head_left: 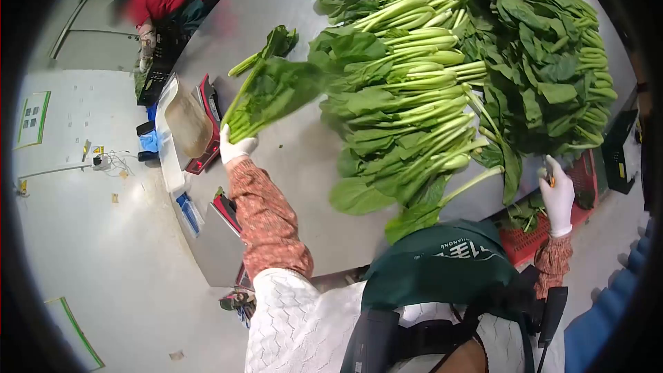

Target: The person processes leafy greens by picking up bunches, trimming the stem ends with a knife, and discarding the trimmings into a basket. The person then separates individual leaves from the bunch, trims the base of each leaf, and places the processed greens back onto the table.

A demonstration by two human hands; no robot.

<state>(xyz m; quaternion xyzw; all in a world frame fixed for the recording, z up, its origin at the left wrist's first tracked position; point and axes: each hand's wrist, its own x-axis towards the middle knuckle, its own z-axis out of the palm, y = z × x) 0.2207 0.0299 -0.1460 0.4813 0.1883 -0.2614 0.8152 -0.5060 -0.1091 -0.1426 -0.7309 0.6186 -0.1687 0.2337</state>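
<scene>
My left hand [237, 145], in a white glove, grips the pale stems of a bunch of leafy greens [273, 93] above the metal table, close to a red scale with a tray. The leaves of this bunch point toward the big pile. My right hand [558, 197], also gloved in white, is closed around a small tool with an orange part [551, 180], mostly hidden by the fingers. It is beside the table edge, over a red crate. Rows of greens [414, 83] lie in the middle, and a darker heap [545, 62] lies at the right.
A red scale [210, 121] with a tray [188, 124] stands at the table's left edge, a second [226, 211] nearer. A red crate [528, 242] and black crate [621, 152] are at the right. A person in red [162, 0] bends at the upper left.
</scene>
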